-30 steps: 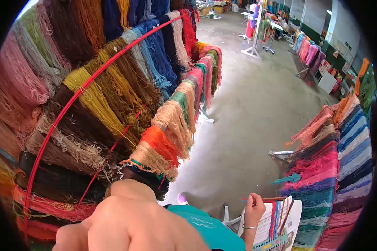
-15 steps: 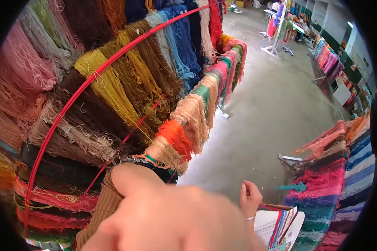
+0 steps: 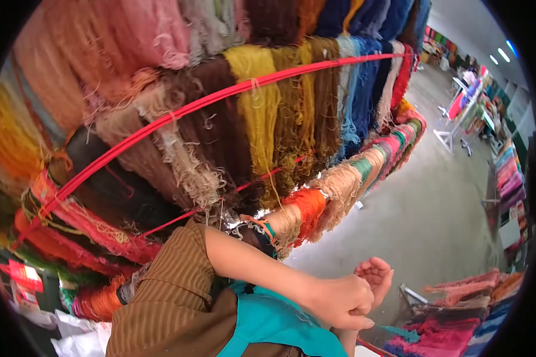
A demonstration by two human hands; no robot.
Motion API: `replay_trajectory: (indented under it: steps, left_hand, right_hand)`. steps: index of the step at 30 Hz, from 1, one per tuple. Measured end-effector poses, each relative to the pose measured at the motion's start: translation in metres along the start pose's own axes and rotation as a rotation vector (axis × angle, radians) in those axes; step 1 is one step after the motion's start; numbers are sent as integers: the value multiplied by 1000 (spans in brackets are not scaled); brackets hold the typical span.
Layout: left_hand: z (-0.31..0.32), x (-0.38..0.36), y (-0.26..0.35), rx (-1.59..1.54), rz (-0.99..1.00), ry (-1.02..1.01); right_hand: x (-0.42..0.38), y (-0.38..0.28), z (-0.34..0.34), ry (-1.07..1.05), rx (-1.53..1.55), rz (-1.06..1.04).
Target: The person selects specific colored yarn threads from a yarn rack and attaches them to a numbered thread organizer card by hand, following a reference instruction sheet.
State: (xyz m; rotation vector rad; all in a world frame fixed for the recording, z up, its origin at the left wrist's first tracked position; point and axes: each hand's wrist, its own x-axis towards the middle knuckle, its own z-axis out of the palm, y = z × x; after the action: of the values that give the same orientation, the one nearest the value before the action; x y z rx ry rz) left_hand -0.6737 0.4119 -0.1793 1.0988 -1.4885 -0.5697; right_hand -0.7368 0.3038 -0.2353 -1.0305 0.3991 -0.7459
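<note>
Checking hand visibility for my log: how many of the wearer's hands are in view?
2. The left hand is low, right of centre, its forearm crossing from the left; the right hand is just beyond it, its wrist partly hidden.

I'm looking down a smooth grey floor that runs well away ahead of me. Up top, strip lights glow white against the ceiling. Over on my right there's a pale wall, and a rack of colourful yarn stands along it, a white panel near that. Farther off, a white stand; beyond it, everything's too small to tell.
</note>
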Motion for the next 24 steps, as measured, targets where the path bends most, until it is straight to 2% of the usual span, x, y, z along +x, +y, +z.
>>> replay_trajectory:
  steps: [2,4,9,11,13,17,19,20,22,23,24]
  left_hand:
    - [7,-8,5,53,-5,45]
    - [16,-15,11,84,26,77]
    - [45,-30,25,117,35,154]
    - [58,-37,29,99,-17,203]
    - [71,-45,36,99,-37,221]
    - [89,-58,53,125,-102,252]
    - [84,-62,67,62,-271,246]
    - [78,-66,70,165,-206,267]
    - [61,-69,84,267,-116,370]
    - [47,-71,94,310,-114,384]
    - [25,-80,102,591,-177,333]
  right_hand:
    - [-3,-2,-4,8,-4,19]
    - [-3,2,-10,28,-231,-137]
    - [-30,-9,2,-51,-225,-73]
    - [-46,-11,0,-94,-262,-40]
    - [-59,-7,-5,-118,-130,-24]
    - [-78,14,-17,-141,-79,16]
    - [-85,24,-20,-207,-44,97]
    - [-89,22,-12,-245,-186,48]
    - [-98,32,-3,-345,-94,-51]
    - [-101,30,1,-395,-188,-151]
    - [-104,28,6,-436,-278,-255]
